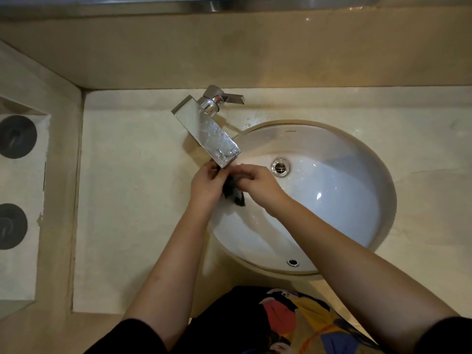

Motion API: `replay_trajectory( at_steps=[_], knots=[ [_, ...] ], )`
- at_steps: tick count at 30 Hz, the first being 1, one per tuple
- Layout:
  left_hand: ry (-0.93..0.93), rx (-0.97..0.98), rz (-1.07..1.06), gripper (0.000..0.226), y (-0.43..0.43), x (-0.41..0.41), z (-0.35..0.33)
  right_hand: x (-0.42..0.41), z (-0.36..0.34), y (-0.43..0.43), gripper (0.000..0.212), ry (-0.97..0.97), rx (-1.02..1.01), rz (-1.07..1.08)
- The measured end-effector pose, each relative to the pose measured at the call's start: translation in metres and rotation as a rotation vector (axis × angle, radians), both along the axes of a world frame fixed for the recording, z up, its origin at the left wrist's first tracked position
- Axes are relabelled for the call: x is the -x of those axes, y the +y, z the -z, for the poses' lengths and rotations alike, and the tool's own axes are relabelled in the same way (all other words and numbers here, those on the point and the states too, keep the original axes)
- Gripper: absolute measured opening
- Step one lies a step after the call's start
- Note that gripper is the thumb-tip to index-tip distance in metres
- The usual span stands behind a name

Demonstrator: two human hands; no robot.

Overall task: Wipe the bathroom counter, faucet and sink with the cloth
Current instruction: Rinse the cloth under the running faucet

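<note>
The cloth [233,194] is a small dark bunch held between both hands, directly below the outlet end of the faucet [207,131] and above the left inner wall of the sink [332,213]. Its long axis runs from the spout tip back toward the person, with the loose end hanging lowest. The left hand [206,186] grips the cloth on the side toward the surface [132,200]. The right hand [258,183] grips it on the basin side. The fingers [242,172] of both hands are curled narrowly round the fabric, and neither hand is free. The left hand is nearer the spout tip and touches it or nearly so; contact cannot be confirmed. The spout is a flat rectangular bar. Its long axis runs diagonally from the base at the rear left to the tip over the basin, so a wipe along it probably travels up and away from the hands. Its top face shows bright streaks, possibly water. The lever [231,97] points right from the faucet base. The drain [280,166] lies just beside the right hand, and the overflow hole [293,262] sits in the near wall. The surface is pale stone surrounding the sink on all sides. A recessed shelf at the left holds two dark discs [15,136]. A tiled wall and a metal ledge [229,3] close the rear.
</note>
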State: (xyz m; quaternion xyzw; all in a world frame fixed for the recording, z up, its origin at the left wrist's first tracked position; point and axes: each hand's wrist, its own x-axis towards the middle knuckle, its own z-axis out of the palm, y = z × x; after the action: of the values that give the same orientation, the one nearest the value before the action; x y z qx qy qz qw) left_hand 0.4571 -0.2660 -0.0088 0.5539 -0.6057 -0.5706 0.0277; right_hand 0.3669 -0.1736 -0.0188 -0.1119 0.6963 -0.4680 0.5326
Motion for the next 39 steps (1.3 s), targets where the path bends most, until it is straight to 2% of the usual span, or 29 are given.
replay_trajectory(
  at_steps=[2,5,6,8,11,15,18,21,23,25,27,29,31,33,36,39],
  knots=[
    [-0.004,0.035,0.066,0.001,0.001,0.001,0.000,0.004,-0.002,0.009,0.041,-0.053,-0.006,0.089],
    [-0.027,0.054,0.176,0.016,0.001,0.001,0.001,0.018,0.008,0.015,0.039,0.050,-0.049,0.218],
    [-0.036,0.052,0.214,0.019,0.000,0.000,0.002,0.023,0.013,0.015,0.038,0.139,-0.071,0.186],
    [-0.018,0.040,0.260,0.022,0.001,-0.001,0.000,0.032,0.023,0.015,0.046,0.306,-0.090,-0.010],
    [0.040,0.038,0.280,0.025,0.002,-0.005,-0.008,0.033,0.029,0.009,0.057,0.331,-0.076,-0.311],
    [0.073,0.121,0.230,0.018,-0.006,-0.015,-0.016,0.034,0.033,0.004,0.030,0.379,-0.085,-0.452],
    [0.029,0.201,0.144,0.015,-0.012,-0.027,-0.013,0.041,0.029,0.005,0.027,0.408,-0.031,-0.465],
    [0.019,0.171,0.007,0.013,-0.010,-0.031,-0.009,0.044,0.021,0.004,0.017,0.426,-0.034,-0.489],
    [0.036,0.113,-0.114,0.013,-0.009,-0.030,-0.007,0.047,0.018,0.006,0.020,0.357,-0.028,-0.489],
    [0.031,0.070,-0.202,0.013,-0.011,-0.028,-0.005,0.050,0.015,0.008,0.034,0.276,-0.014,-0.508],
    [-0.006,0.064,-0.215,0.014,-0.012,-0.026,-0.001,0.053,0.015,0.009,0.046,0.390,-0.046,-0.572],
    [-0.040,0.060,-0.193,0.016,-0.013,-0.026,0.004,0.053,0.014,0.007,0.036,0.541,-0.042,-0.514],
    [-0.046,-0.005,-0.208,0.018,-0.010,-0.023,0.008,0.053,0.012,0.005,0.023,0.576,-0.012,-0.384],
    [-0.055,-0.132,-0.222,0.022,-0.002,-0.017,0.011,0.052,0.012,0.003,0.024,0.488,0.028,-0.261],
    [-0.074,-0.360,-0.217,0.026,0.011,-0.005,0.012,0.045,0.005,0.002,0.032,0.221,0.081,-0.089],
    [0.046,-0.655,-0.340,0.019,0.013,0.006,0.006,0.040,-0.003,0.001,0.033,-0.009,0.133,0.037]
  ],
)
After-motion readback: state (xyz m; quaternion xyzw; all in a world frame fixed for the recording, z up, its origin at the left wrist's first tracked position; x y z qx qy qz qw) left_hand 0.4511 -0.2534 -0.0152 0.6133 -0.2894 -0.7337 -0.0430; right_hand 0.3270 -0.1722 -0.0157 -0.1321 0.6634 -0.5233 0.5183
